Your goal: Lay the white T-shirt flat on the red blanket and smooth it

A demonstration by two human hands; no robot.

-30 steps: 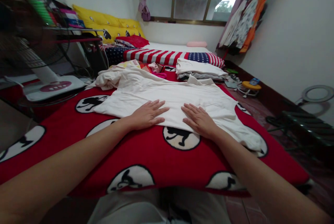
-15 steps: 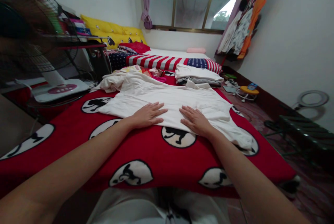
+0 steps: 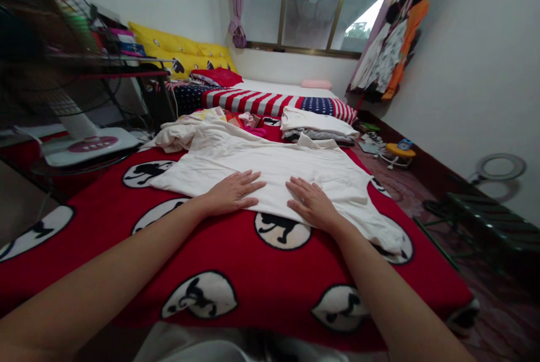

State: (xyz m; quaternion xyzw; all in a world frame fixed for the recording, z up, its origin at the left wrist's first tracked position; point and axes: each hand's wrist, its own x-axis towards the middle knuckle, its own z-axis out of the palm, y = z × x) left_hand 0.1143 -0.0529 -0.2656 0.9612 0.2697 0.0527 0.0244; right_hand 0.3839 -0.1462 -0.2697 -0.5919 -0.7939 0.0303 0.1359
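- centre of the frame: a white t-shirt (image 3: 287,168) lies spread on the red blanket (image 3: 236,249), its near edge toward the bottom of the picture and its collar toward the window.
- left hand (image 3: 230,193) is flat on that near edge, just left of centre, fingers straight and a little apart, clamped on nothing.
- right hand (image 3: 310,204) lies just beside it, right of centre, palm down and fingers loose, gripping nothing either. the two hands are near each other but not touching.
- this reads as smoothing the cloth, and light, even palm pressure looks better than pinching.
- a good stroke would run from the middle out to each side, since the creases sit toward the right, where the shirt trails off to the lower right of the blanket.
- the risk is dragging the whole shirt instead of flattening it, so one palm should anchor while the other slides.
- above the shirt, right of centre, sits a folded stack (image 3: 316,123). a loose heap of clothes (image 3: 185,131) lies upper left of it, touching the shirt.
- far left, a fan (image 3: 63,126) stands clear of the hands.
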